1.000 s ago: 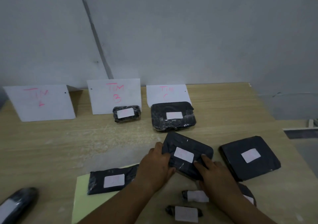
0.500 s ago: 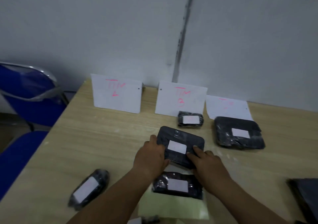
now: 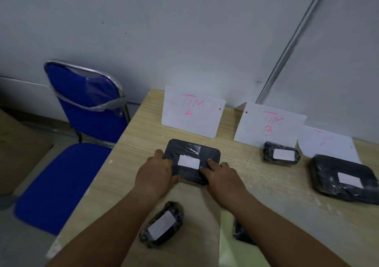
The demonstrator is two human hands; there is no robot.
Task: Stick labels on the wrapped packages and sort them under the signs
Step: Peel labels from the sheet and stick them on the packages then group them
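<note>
The left hand (image 3: 155, 176) and right hand (image 3: 220, 174) grip opposite edges of a flat black package (image 3: 192, 160) at frame centre, label (image 3: 188, 162) up – held level just below the leftmost sign (image 3: 192, 113), probably its sorting spot.

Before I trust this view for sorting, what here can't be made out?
- Label text on the held package, head view: too blurred and faint.
- Third sign: its lower character is too faint.
- Package by the yellow sheet: mostly hidden by the right forearm.
- Big package: cut off by the right edge.
</note>
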